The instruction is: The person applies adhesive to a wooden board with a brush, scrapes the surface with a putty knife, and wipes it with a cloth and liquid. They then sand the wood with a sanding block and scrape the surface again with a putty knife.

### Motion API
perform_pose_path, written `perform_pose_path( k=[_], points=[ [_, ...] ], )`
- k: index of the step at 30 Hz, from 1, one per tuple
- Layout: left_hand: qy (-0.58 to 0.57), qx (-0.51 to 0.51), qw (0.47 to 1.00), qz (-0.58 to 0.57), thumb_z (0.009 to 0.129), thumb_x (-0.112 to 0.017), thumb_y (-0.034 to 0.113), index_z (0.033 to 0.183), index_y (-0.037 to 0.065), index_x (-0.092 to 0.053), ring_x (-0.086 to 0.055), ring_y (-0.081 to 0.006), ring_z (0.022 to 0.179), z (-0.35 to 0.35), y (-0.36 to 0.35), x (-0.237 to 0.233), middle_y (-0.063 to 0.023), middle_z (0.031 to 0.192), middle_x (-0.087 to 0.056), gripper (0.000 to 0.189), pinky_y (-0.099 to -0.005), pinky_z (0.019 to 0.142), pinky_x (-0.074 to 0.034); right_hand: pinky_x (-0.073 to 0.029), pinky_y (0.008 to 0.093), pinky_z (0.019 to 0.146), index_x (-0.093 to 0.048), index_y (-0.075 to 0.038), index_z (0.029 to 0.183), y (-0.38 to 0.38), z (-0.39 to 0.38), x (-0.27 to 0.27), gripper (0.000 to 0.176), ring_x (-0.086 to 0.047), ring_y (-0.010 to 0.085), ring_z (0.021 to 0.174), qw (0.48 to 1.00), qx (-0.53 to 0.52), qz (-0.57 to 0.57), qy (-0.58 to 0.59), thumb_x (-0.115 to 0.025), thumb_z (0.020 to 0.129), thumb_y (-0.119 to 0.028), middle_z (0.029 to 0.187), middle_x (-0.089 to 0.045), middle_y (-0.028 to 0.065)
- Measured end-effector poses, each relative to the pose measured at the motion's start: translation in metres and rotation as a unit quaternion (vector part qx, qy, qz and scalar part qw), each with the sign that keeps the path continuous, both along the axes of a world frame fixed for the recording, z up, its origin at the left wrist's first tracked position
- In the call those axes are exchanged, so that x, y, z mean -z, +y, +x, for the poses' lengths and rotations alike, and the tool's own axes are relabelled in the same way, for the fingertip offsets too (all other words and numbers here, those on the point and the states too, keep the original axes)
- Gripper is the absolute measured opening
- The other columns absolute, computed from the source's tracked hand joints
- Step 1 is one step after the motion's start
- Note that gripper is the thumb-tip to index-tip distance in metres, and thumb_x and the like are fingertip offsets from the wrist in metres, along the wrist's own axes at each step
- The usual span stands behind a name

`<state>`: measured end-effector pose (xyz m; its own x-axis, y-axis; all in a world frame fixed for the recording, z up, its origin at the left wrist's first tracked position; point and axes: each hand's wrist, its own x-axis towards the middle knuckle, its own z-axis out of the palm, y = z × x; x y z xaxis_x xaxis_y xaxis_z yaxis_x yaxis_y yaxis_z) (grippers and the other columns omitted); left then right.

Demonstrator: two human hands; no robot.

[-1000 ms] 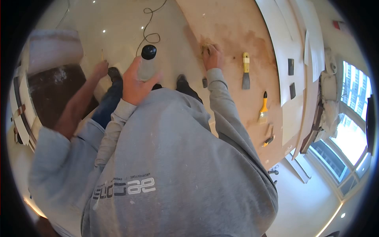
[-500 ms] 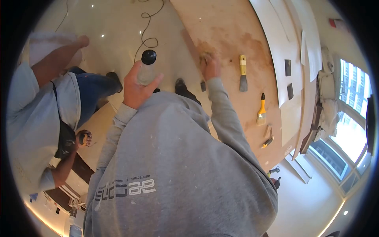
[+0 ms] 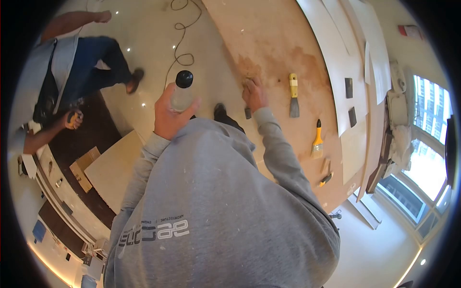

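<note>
Bottle held up, right hand kept on the dark patch

My left hand (image 3: 165,117) still has its fingers wrapped round the black-capped bottle (image 3: 181,93), upright at 12 o'clock. My right hand (image 3: 254,96) has slid slightly along the wooden surface (image 3: 273,38) at 1 o'clock, fingers pressed down at the stain's (image 3: 297,60) edge. I cannot tell whether they pinch anything. The scraper (image 3: 293,96) lies just beside them, and the co-worker (image 3: 72,62) has stepped off to 10 o'clock.
</note>
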<state>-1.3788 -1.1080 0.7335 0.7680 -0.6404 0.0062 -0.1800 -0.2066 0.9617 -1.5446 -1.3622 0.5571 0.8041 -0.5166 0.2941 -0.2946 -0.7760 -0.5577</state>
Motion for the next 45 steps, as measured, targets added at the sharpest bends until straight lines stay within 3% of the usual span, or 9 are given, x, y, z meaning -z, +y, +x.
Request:
perform_pose_path(
  k=[6, 9, 13, 16, 21, 27, 33, 39, 45],
  points=[
    [-0.059, 0.027, 0.998, 0.017, 0.085, -0.084, 0.016, 0.128, 0.003, -0.062, -0.06, -0.0108, 0.089, -0.005, 0.007, 0.003, -0.0018, 0.098, -0.065, 0.05, -0.0291, 0.083, -0.052, -0.057, 0.0488, 0.076, -0.072, -0.005, 0.101, -0.026, 0.042, -0.014, 0.018, -0.068, 0.0404, 0.092, 0.988, 0.028, -0.023, 0.147, -0.067, 0.085, -0.01, 0.107, -0.068, 0.017],
    [-0.031, 0.015, 0.999, 0.01, 0.085, -0.084, 0.015, 0.128, 0.003, -0.062, -0.061, -0.0114, 0.09, -0.007, 0.005, 0.0, -0.0024, 0.101, -0.066, 0.05, -0.0296, 0.084, -0.052, -0.056, 0.0476, 0.079, -0.075, -0.01, 0.104, -0.016, -0.004, 0.002, 0.018, -0.069, 0.0395, 0.096, 0.998, -0.03, -0.009, 0.047, -0.065, 0.09, -0.016, 0.114, -0.068, 0.0145],
    [-0.039, -0.014, 0.999, 0.001, 0.083, -0.085, 0.013, 0.112, 0.0, -0.061, -0.058, -0.0113, 0.085, -0.01, 0.011, -0.002, -0.0062, 0.094, -0.066, 0.039, -0.0298, 0.077, -0.052, -0.057, 0.0486, 0.076, -0.075, -0.009, 0.103, -0.048, 0.01, -0.01, 0.02, -0.069, 0.0396, 0.092, 0.995, -0.034, 0.014, 0.092, -0.068, 0.085, -0.012, 0.109, -0.069, 0.0143],
    [0.023, -0.012, 1.0, -0.015, 0.083, -0.086, 0.015, 0.128, 0.001, -0.061, -0.061, -0.0118, 0.093, -0.013, 0.015, 0.003, -0.0039, 0.103, -0.066, 0.053, -0.0295, 0.087, -0.051, -0.058, 0.048, 0.076, -0.075, -0.012, 0.105, -0.047, 0.028, -0.011, 0.021, -0.07, 0.0372, 0.092, 0.995, 0.031, -0.006, 0.09, -0.069, 0.086, -0.013, 0.112, -0.068, 0.0123],
    [0.003, -0.033, 0.999, 0.024, 0.084, -0.086, 0.015, 0.126, 0.001, -0.061, -0.061, -0.0116, 0.092, -0.017, 0.02, 0.005, -0.0026, 0.101, -0.066, 0.051, -0.0295, 0.086, -0.051, -0.057, 0.0497, 0.071, -0.074, -0.011, 0.099, -0.015, -0.001, -0.021, 0.014, -0.069, 0.0384, 0.091, 0.999, -0.018, -0.012, 0.031, -0.065, 0.088, -0.012, 0.106, -0.066, 0.0123],
    [0.017, -0.056, 0.998, 0.039, 0.083, -0.086, 0.013, 0.125, 0.001, -0.061, -0.06, -0.0103, 0.087, -0.019, 0.021, 0.007, -0.0008, 0.093, -0.064, 0.049, -0.0277, 0.082, -0.051, -0.056, 0.0476, 0.082, -0.075, -0.009, 0.111, -0.053, 0.042, -0.012, 0.021, -0.068, 0.0405, 0.1, 0.987, 0.022, 0.006, 0.159, -0.064, 0.094, -0.013, 0.113, -0.068, 0.0179],
    [-0.004, -0.085, 0.996, 0.02, 0.084, -0.085, 0.011, 0.124, 0.003, -0.062, -0.059, -0.0088, 0.085, -0.016, 0.021, 0.01, 0.0001, 0.092, -0.064, 0.047, -0.0266, 0.079, -0.051, -0.056, 0.0518, 0.072, -0.069, -0.003, 0.099, -0.031, -0.017, -0.005, 0.015, -0.067, 0.0428, 0.09, 0.996, -0.08, -0.045, 0.008, -0.063, 0.085, -0.004, 0.107, -0.065, 0.0183],
    [0.003, -0.08, 0.997, 0.01, 0.084, -0.084, 0.011, 0.111, 0.001, -0.062, -0.058, -0.011, 0.08, -0.02, 0.008, 0.001, -0.0022, 0.088, -0.065, 0.036, -0.0292, 0.074, -0.052, -0.057, 0.0482, 0.079, -0.072, -0.007, 0.105, -0.027, 0.039, -0.015, 0.016, -0.068, 0.0403, 0.096, 0.99, 0.021, -0.014, 0.14, -0.063, 0.094, -0.014, 0.114, -0.067, 0.0172],
    [-0.031, -0.055, 0.998, -0.01, 0.084, -0.084, 0.011, 0.114, 0.002, -0.062, -0.06, -0.0115, 0.082, -0.016, -0.006, -0.002, -0.0033, 0.092, -0.067, 0.038, -0.0304, 0.074, -0.053, -0.056, 0.0521, 0.073, -0.069, -0.006, 0.1, -0.013, -0.004, -0.003, 0.015, -0.067, 0.0424, 0.092, 0.999, -0.014, 0.018, 0.031, -0.065, 0.087, -0.011, 0.113, -0.066, 0.0165]
  ],
)
